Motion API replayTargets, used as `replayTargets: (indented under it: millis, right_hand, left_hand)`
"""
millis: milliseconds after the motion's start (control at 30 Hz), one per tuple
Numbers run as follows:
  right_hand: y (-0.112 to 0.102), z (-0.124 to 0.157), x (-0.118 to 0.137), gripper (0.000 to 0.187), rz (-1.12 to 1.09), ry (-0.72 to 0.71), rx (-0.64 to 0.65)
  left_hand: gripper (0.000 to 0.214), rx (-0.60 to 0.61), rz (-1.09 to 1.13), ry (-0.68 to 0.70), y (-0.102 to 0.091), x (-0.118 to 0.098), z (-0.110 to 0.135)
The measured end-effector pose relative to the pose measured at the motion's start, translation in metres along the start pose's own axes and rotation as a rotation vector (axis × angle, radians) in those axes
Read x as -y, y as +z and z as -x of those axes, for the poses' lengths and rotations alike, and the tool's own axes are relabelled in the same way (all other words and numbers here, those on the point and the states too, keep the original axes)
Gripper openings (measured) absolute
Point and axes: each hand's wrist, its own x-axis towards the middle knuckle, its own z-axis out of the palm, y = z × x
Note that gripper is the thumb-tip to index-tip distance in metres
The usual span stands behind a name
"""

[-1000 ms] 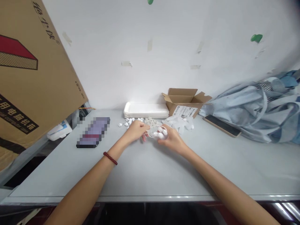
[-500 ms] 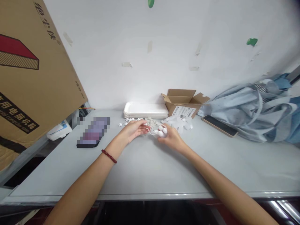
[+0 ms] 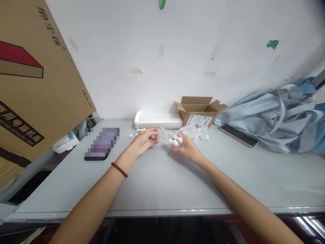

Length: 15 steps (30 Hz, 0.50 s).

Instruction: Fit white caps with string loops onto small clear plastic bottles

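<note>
My left hand (image 3: 144, 140) and my right hand (image 3: 186, 147) meet over the middle of the grey table (image 3: 162, 183). The right hand's fingers curl round several small white plastic pieces (image 3: 175, 140) joined by thin white cord. My left hand, with a red bead bracelet (image 3: 119, 169) on its wrist, pinches the white tangled cord (image 3: 164, 134) next to them. More loose white pieces (image 3: 138, 131) lie just behind the left hand.
A stack of white trays (image 3: 157, 119) and a small open cardboard box (image 3: 199, 112) stand against the wall. Crumpled clear bags (image 3: 196, 132) lie by the box. A phone (image 3: 238, 135) and blue cloth (image 3: 276, 115) are right; a dark blurred object (image 3: 101, 144) and big carton (image 3: 33, 78) left.
Both hands have shifted slightly away from me toward the pile, still working the cord and white pieces. The left hand's fingers have turned and closed on the cord.
</note>
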Motion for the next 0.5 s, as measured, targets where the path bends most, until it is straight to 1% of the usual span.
replayTargets:
  millis: [67, 133, 200, 233, 267, 367, 433, 500]
  right_hand:
    - [0.000, 0.000, 0.001, 0.027, -0.006, 0.002, 0.015]
    - [0.001, 0.001, 0.001, 0.027, -0.006, 0.025, 0.041]
    - [0.001, 0.001, 0.000, 0.027, -0.002, 0.047, 0.058]
    - [0.001, 0.001, 0.000, 0.027, -0.002, 0.049, 0.060]
    - [0.001, 0.001, -0.001, 0.027, -0.004, 0.045, 0.059]
    - [0.001, 0.000, -0.004, 0.025, -0.009, 0.018, 0.055]
    - [0.001, -0.001, -0.005, 0.025, -0.007, -0.006, 0.065]
    - [0.001, -0.001, -0.007, 0.024, -0.004, -0.030, 0.080]
  left_hand:
    - [0.020, 0.018, -0.178, -0.007, 0.003, 0.000, 0.003]
    - [0.028, 0.100, -0.402, 0.008, 0.006, 0.000, 0.008]
    - [0.034, 0.201, -0.596, 0.072, 0.010, 0.002, 0.012]
    - [0.034, 0.232, -0.679, 0.127, 0.011, 0.003, 0.013]
    - [0.031, 0.241, -0.754, 0.192, 0.013, 0.004, 0.014]
    - [0.023, 0.213, -0.934, 0.384, 0.017, 0.006, 0.017]
    - [0.023, 0.208, -1.015, 0.455, 0.019, 0.008, 0.018]
    - [0.023, 0.220, -1.064, 0.495, 0.019, 0.009, 0.019]
